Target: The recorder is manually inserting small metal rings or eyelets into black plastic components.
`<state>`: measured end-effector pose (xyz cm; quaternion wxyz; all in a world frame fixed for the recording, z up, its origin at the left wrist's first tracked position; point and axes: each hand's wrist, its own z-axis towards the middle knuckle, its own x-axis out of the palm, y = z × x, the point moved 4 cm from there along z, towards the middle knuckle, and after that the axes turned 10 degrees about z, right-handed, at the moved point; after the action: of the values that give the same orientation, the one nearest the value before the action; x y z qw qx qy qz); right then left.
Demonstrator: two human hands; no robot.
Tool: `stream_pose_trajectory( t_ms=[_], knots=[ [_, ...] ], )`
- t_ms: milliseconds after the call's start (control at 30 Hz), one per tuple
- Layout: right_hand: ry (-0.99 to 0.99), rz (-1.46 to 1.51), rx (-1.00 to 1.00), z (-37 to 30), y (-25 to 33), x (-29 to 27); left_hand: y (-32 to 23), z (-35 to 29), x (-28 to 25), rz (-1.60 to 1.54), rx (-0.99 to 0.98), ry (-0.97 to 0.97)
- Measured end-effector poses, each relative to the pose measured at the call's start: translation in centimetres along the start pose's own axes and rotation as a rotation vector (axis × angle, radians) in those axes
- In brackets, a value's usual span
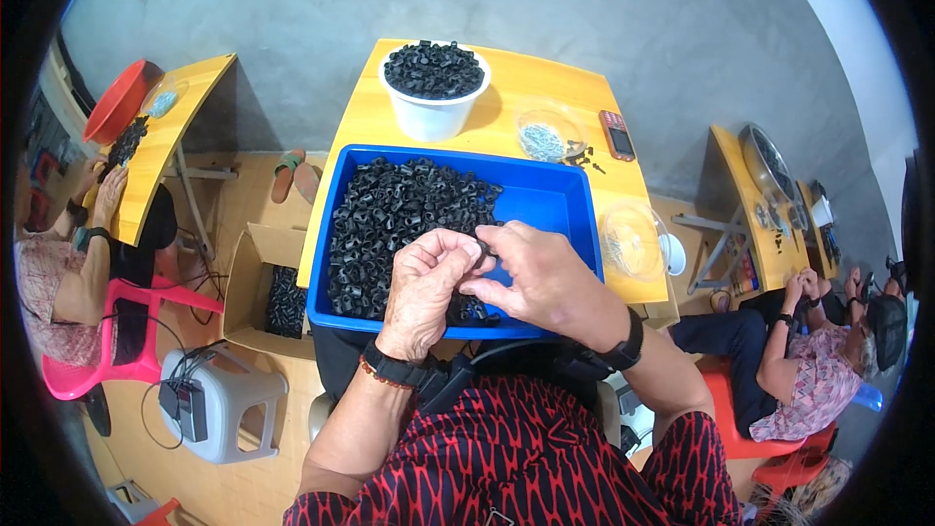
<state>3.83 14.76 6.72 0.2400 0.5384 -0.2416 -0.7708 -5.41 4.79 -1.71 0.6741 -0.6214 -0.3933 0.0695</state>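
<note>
Head-worn fisheye view, looking steeply down, close over the blue tray (545, 197)

Both hands meet over a blue tray (545, 197) of black rings (390, 219). The left hand (426, 287) and right hand (541, 278) pinch one ring (484, 249) between fingertips. A white bucket (433, 117) of rings stands behind.

Small black part (484, 249) pinched between left hand (426, 282) and right hand (545, 282): mostly covered by fingertips, shape indeterminable. Near edge of blue tray (545, 197) masked by both hands. Contents of clear bowl (547, 133) too small to identify. Cardboard box (255, 278) partly hidden under surface (526, 88).
</note>
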Motion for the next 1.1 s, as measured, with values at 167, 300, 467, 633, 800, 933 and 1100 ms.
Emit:
stream_pose_trajectory(
  t_ms=[167,300,467,633,800,933,1100],
  knots=[
    [0.013,-0.154,-0.029,0.1,-0.9,1.0,-0.2,-0.1,0.2,0.041,0.033,0.009],
    [0.038,-0.226,-0.025,0.1,-0.6,1.1,0.2,-0.1,-0.1,0.030,0.018,0.019],
    [-0.048,-0.103,-0.044,-0.3,-1.8,1.1,0.3,0.0,-0.2,0.013,-0.038,-0.014],
    [0.000,-0.125,-0.033,-0.3,-1.4,1.0,0.6,0.0,-0.6,0.001,-0.039,0.088],
    [0.009,-0.172,-0.041,-0.9,-1.5,1.2,0.8,0.1,-0.3,0.067,-0.005,0.073],
    [0.006,-0.205,-0.085,-0.9,-2.2,2.0,0.6,-0.2,-0.1,0.206,0.057,-0.009],
    [-0.022,-0.238,-0.123,-0.9,-1.6,2.6,0.5,-0.1,-0.3,0.271,0.089,-0.073]
  ],
)
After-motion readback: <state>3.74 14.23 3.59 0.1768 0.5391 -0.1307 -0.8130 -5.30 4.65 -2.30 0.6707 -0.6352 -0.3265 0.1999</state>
